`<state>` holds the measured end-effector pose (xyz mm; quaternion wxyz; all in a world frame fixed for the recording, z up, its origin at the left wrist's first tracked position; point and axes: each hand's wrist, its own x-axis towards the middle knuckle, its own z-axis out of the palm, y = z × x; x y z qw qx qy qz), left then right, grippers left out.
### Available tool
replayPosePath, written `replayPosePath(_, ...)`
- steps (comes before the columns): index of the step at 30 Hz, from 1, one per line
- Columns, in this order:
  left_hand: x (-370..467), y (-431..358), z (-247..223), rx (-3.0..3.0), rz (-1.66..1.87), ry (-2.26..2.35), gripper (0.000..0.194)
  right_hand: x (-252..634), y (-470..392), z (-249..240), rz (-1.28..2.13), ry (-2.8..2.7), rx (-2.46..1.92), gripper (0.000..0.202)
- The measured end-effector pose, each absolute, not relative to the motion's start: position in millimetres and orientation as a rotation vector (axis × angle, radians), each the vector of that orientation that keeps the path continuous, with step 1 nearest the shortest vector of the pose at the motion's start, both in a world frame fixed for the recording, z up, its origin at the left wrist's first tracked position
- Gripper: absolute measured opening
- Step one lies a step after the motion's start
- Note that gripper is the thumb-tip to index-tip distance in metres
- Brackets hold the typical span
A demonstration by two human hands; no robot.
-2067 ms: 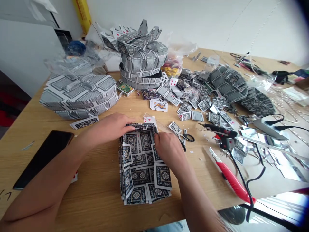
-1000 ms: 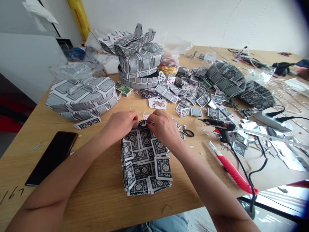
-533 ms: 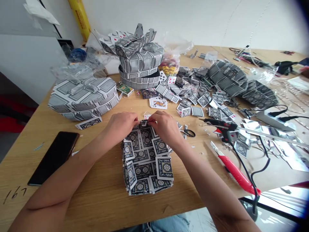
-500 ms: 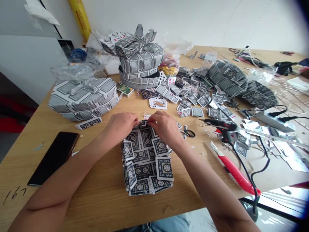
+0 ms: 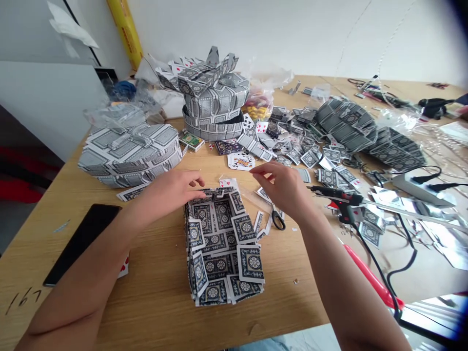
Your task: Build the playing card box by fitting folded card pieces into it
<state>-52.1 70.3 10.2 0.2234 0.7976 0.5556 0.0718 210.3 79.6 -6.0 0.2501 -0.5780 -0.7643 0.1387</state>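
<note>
An open-topped box (image 5: 220,239) built from dark patterned playing cards stands on the table in front of me. At its far left corner is my left hand (image 5: 175,189), fingers apart, the thumb at or just beside the far rim; I cannot tell whether it touches. Clear of the box to the right, my right hand (image 5: 283,187) hovers with loosely bent fingers and nothing visible in them. Below it lie scissors (image 5: 278,220) with a black handle, beside loose cards and cut strips. A red-suited card (image 5: 228,183) lies just behind the box.
A lidded card basket (image 5: 127,153) and a stacked one (image 5: 214,102) stand behind. Loose cards (image 5: 310,157) are heaped at the back right. A glue gun (image 5: 343,201) with a cord and a red cutter (image 5: 373,278) lie right. A phone (image 5: 82,243) lies left.
Both hands have let go of the box's far edge. My right hand has moved right and away from it; the left has shifted slightly left and opened. The scissors have turned and moved nearer.
</note>
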Motion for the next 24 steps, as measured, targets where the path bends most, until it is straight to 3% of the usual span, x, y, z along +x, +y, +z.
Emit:
replayPosePath(10,-47.7,72.0,5.8,2.174,0.082,1.548,0.014,184.8,106.5,-24.0,0.707,-2.35,-1.414,0.015)
replayPosePath(16,-45.2,71.8,0.6,2.279,0.002,1.657,0.015,213.0,121.8,-8.1,0.447,-2.171,-1.623,0.018)
replayPosePath(19,-43.4,69.4,-0.6,2.31,-0.068,1.663,0.015,217.1,124.3,-21.7,0.551,-2.394,-1.591,0.016)
replayPosePath(24,-35.2,64.1,1.3,2.361,-0.194,1.652,0.017,215.3,125.9,-52.3,0.509,-2.7,-1.407,0.05)
